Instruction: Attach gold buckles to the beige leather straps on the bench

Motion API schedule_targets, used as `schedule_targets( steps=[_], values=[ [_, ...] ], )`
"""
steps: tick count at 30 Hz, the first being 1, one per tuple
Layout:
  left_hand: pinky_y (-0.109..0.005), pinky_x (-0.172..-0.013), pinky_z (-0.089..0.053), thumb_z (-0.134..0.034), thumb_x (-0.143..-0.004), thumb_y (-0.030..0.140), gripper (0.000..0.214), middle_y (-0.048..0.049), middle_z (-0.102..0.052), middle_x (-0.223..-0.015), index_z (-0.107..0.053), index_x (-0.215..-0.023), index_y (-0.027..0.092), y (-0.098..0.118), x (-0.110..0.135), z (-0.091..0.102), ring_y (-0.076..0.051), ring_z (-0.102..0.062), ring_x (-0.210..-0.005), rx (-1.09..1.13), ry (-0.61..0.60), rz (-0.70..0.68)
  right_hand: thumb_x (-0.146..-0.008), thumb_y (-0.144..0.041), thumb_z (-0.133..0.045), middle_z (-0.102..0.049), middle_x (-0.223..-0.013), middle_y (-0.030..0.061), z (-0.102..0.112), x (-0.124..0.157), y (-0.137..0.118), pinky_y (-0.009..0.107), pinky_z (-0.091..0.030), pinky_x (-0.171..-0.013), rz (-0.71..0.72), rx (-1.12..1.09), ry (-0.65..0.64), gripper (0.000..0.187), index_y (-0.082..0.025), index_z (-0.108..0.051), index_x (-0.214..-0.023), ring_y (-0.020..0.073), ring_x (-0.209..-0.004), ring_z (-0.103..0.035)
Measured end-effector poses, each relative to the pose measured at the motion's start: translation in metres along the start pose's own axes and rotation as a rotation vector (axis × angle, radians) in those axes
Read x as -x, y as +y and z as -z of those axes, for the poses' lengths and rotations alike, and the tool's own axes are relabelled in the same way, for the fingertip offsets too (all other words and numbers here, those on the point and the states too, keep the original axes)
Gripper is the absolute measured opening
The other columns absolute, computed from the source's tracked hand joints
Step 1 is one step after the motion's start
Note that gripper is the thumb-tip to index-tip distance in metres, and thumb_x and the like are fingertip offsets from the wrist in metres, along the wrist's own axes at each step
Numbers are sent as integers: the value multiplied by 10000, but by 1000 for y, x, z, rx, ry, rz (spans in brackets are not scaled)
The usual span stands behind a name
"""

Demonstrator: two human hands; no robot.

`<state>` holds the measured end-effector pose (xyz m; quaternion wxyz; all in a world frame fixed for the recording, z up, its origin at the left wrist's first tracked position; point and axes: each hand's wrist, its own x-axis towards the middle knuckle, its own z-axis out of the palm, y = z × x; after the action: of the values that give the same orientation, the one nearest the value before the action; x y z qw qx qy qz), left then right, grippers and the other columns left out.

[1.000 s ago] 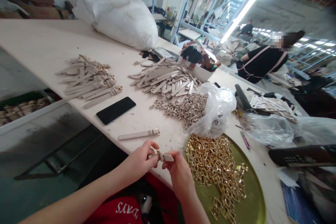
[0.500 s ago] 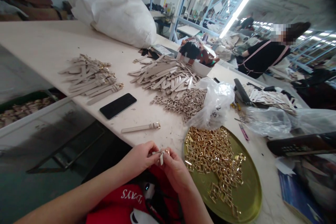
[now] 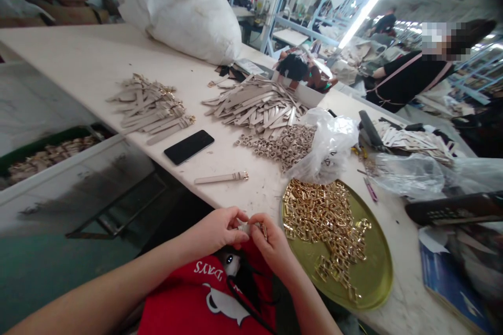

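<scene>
At the table's front edge, my left hand [image 3: 220,229] is closed with thumb and fingertips pinched on a pale leather strap [image 3: 244,228], most of which is hidden by my fingers. My right hand [image 3: 271,245] is closed at the strap's other side, and a gold buckle [image 3: 263,229] shows between its fingers. Just beyond my hands lies a finished-looking beige strap with a gold buckle [image 3: 220,178]. Right of my right hand, an olive-gold round tray [image 3: 377,272] bears a heap of gold buckles [image 3: 320,209].
A black phone [image 3: 189,146] lies left of a heap of small beige loops [image 3: 283,146]. Behind are loose straps [image 3: 259,104], buckled straps [image 3: 151,104] and a large white sack [image 3: 181,10]. A clear plastic bag [image 3: 332,141] touches the loops. Another person [image 3: 412,78] stands far right.
My hands have shifted slightly and their fingers have rearranged around the strap; the buckle now shows at my right fingers. The whole view has swung a little, moving the table things rightward.
</scene>
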<state>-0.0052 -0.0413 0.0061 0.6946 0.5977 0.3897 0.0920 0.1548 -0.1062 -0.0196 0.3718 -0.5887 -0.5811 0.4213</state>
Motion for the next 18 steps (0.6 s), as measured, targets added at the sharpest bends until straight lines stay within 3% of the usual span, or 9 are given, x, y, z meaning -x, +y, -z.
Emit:
schedule_targets(
  steps=[4,9,12,18],
  values=[
    [-227,-605,-448,-586,-677,277,312,14,-599,-722,-516,-944,132,-2,3,2,-127,-581,-637,130,-89,52,-829,-214,-423,-534,-657,-21,4,4,-6,241,-334,-550,45,157,-62,127,-218,-540,-879,129,-587,-460],
    [-225,-590,-437,-562,-680,246,254,3,-625,-678,-550,-908,133,-5,4,-4,-144,-587,-645,-9,-43,58,-827,-188,-424,-594,-719,12,9,5,-18,264,-332,-576,143,300,-169,147,-228,-566,-831,161,-653,-511],
    [-231,-595,-440,-557,-662,210,250,-2,-635,-698,-558,-901,138,-6,0,-8,-153,-593,-662,-30,-45,62,-842,-216,-417,-584,-702,2,8,8,-15,255,-337,-564,73,236,-196,126,-225,-540,-819,154,-638,-510],
    [-222,-620,-439,-572,-675,223,346,4,-636,-736,-531,-1008,139,-3,-6,1,-138,-583,-686,42,-78,53,-865,-278,-387,-566,-719,4,-11,10,7,260,-375,-593,-67,73,84,121,-214,-489,-882,154,-651,-520]
  ],
)
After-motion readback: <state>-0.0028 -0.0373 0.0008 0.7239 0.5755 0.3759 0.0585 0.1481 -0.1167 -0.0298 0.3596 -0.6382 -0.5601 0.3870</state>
